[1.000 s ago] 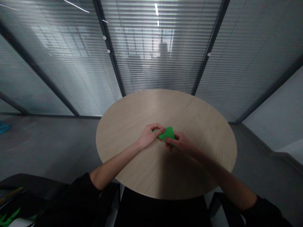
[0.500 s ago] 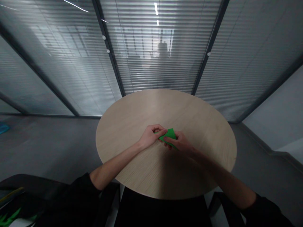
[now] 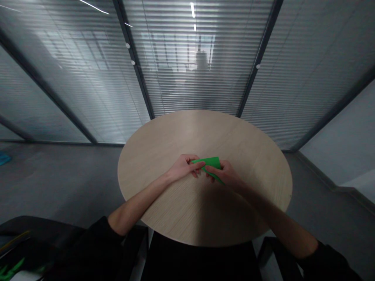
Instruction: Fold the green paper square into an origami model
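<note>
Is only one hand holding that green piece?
No, the left hand and the right hand both grip the green piece.

And we're up to one left hand, one right hand, making two! Just one green paper sheet, one round wooden table, two black sleeves and (count them again, folks) three small white discs!

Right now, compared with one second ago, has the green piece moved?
Yes: judged against the round table, the green piece has shifted slightly to the right.
</note>
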The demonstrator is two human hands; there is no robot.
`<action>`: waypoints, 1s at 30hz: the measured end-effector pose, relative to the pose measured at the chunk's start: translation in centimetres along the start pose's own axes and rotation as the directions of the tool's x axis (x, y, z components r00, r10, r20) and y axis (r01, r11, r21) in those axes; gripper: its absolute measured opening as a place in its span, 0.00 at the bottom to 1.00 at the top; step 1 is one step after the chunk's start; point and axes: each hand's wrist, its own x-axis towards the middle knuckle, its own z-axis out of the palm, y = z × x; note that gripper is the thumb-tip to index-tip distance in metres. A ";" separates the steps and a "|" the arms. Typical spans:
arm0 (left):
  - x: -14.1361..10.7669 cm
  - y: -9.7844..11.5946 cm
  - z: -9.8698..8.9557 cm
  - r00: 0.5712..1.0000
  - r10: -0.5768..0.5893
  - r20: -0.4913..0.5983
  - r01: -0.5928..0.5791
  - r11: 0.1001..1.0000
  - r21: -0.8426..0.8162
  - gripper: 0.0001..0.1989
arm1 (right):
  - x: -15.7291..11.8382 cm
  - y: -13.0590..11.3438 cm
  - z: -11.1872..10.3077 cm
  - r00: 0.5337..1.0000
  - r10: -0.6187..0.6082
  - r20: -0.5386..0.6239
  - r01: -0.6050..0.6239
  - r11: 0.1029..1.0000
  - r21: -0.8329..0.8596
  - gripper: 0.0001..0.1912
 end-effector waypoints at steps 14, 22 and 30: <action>0.1 -0.4 -1.5 0.991 -0.043 0.125 0.041 0.999 0.021 0.19 | 0.1 -0.3 -1.2 1.000 0.029 0.004 -0.029 0.996 -0.085 0.17; 0.1 -0.5 -1.9 0.983 -0.056 0.175 0.046 0.997 0.060 0.18 | 0.5 -0.4 -2.4 0.993 0.081 0.084 -0.071 0.990 -0.119 0.20; 0.1 -0.6 -2.0 0.987 -0.054 0.151 0.044 0.997 0.070 0.18 | 0.3 -0.6 -2.4 0.994 0.072 0.087 -0.063 0.992 -0.109 0.19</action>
